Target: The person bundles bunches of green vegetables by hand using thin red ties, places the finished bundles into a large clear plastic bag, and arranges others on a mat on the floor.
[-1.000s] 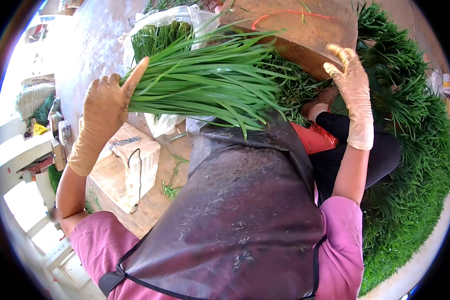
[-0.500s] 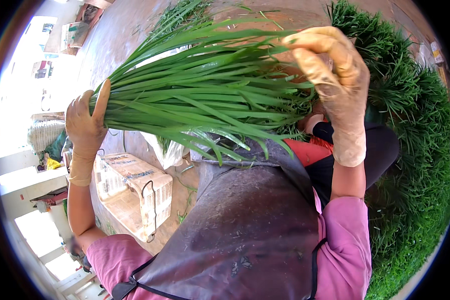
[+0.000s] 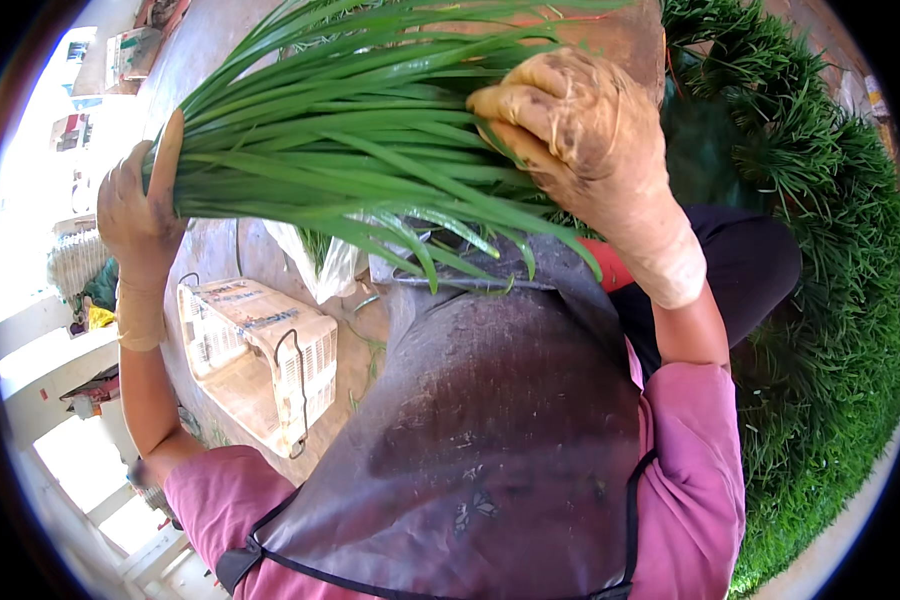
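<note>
A thick bunch of garlic chives (image 3: pixel 340 135), with long flat green leaves, stretches across the upper middle of the view. My left hand (image 3: pixel 142 215), in a tan rubber glove, is closed around its gathered left end, thumb on top. The leaves fan out toward the right. Among their loose ends, my right hand (image 3: pixel 595 135), in a stained glove of the same kind, is closed on some of the leaves; its fingertips are partly hidden. Several leaf tips droop over the dark apron (image 3: pixel 510 410) on my lap.
A white plastic crate (image 3: pixel 308 385) with wire handles lies at the lower left. Beside it is a clear plastic bag (image 3: pixel 332 268) holding greens. A large heap of similar greens (image 3: pixel 840 330) lines the right side. My bent leg (image 3: pixel 755 260) is between heap and apron.
My right hand has moved left into the leaf ends, and its loosely curled fingers have closed. My left hand and the bunch appear higher and farther left in view.
</note>
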Available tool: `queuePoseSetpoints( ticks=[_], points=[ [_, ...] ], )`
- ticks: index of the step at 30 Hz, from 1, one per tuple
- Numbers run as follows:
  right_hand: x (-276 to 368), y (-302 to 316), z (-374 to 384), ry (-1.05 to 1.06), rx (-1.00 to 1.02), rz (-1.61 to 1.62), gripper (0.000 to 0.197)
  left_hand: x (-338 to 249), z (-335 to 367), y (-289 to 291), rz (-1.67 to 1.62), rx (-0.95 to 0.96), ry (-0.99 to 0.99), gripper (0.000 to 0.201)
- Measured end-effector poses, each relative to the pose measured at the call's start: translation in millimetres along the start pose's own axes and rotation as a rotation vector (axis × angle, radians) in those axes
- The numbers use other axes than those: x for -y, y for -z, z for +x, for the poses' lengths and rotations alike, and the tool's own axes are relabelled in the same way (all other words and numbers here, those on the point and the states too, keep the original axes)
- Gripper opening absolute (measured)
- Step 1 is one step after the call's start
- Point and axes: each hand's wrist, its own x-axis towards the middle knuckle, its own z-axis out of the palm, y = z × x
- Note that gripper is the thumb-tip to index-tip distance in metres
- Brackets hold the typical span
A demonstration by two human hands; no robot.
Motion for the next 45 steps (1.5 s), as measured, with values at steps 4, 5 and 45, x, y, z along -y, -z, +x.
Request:
queuePoseSetpoints(
  ticks=[4, 5, 45],
  points=[
    [1, -2, 4, -0.138, -0.209, 0.472, 0.008, -7, -4, -1, -0.059, -0.01, 0.008, 0.076],
    [8, 5, 5, -0.236, -0.238, 0.558, 0.005, -9, -3, -1, -0.062, -0.003, -0.005, 0.076],
    [-14, 40, -33, -0.466, -0.566, 0.386, 0.012, 27, 72, -65, -0.069, -0.214, 0.22, 0.076]
  ],
)
